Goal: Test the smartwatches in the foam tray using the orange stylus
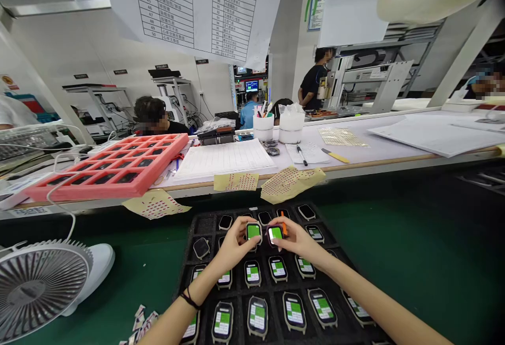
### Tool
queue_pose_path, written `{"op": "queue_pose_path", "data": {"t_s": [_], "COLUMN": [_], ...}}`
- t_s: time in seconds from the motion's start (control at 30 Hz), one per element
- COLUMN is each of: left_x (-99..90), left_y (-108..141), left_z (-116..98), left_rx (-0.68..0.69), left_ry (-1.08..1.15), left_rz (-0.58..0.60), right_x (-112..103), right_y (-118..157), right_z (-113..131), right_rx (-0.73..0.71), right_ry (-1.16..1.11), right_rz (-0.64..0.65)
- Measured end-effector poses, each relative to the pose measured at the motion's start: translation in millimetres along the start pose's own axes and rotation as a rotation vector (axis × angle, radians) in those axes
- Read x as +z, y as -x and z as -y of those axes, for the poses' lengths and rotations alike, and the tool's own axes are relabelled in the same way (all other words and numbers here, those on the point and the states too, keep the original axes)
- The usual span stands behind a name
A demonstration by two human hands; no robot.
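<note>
Above a black foam tray [205,224], my left hand [235,242] is closed on a smartwatch [253,231] with a lit green screen, thumb at its lower edge. Close beside it, my right hand [294,237] grips a second smartwatch [275,233], its screen part white and part green. An orange stick-like tool [284,224] shows by the right fingers; whether they hold it too I cannot tell. In the tray's compartments lie several more watches, such as a watch with a green and white screen [258,317] in the front row and a dark-screened watch [201,248] at the left.
A white fan [39,287] stands at left on the green surface [134,250], near some small strips [140,324]. The shelf behind bears a pink foam tray [158,166], paper sheets [224,158], a pen [302,154] and a knife [335,156]. Printed sheets hang overhead; other people are beyond.
</note>
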State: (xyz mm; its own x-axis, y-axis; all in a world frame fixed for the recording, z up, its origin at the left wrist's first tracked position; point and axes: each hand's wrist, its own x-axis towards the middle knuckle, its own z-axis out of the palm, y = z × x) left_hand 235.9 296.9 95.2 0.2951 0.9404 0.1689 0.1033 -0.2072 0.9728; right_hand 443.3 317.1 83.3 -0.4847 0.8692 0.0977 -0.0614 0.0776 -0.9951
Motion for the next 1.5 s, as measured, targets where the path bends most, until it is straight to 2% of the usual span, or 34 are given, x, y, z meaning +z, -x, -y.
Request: {"op": "queue_pose_path", "data": {"t_s": [0.2, 0.3, 0.47, 0.77, 0.93, 1.1, 1.33, 1.5], "left_x": [1.0, 1.1, 0.5, -1.4, -2.9, -2.2, -2.0, -2.5], "left_y": [0.8, 0.6, 0.2, -2.3, -1.1, 2.0, 1.6, 2.1], "left_z": [2.3, 1.2, 1.3, 10.5, 11.7, 3.7, 4.9, 4.3], "left_rx": [0.000, 0.004, 0.007, 0.010, 0.022, 0.005, 0.010, 0.016], "left_ry": [-0.040, 0.031, 0.056, -0.004, -0.009, 0.055, 0.071, 0.015], "left_rz": [0.054, 0.080, 0.095, -0.015, 0.035, 0.109, 0.104, 0.113], "right_x": [2.0, 1.7, -0.5, -3.9, -2.6, -3.3, -3.7, -1.9], "right_y": [-1.1, -1.4, -2.7, -1.6, 1.7, 1.3, -1.2, -1.9], "right_z": [5.9, 7.5, 0.9, -10.5, -4.8, -3.2, -6.0, -5.9], "right_rx": [0.094, 0.101, 0.096, -0.052, 0.024, 0.027, 0.016, 0.008], "right_ry": [-0.059, -0.057, -0.070, -0.025, -0.082, -0.098, -0.136, -0.065], "right_rz": [-0.193, -0.222, -0.189, -0.002, 0.065, 0.037, -0.018, -0.070]}}
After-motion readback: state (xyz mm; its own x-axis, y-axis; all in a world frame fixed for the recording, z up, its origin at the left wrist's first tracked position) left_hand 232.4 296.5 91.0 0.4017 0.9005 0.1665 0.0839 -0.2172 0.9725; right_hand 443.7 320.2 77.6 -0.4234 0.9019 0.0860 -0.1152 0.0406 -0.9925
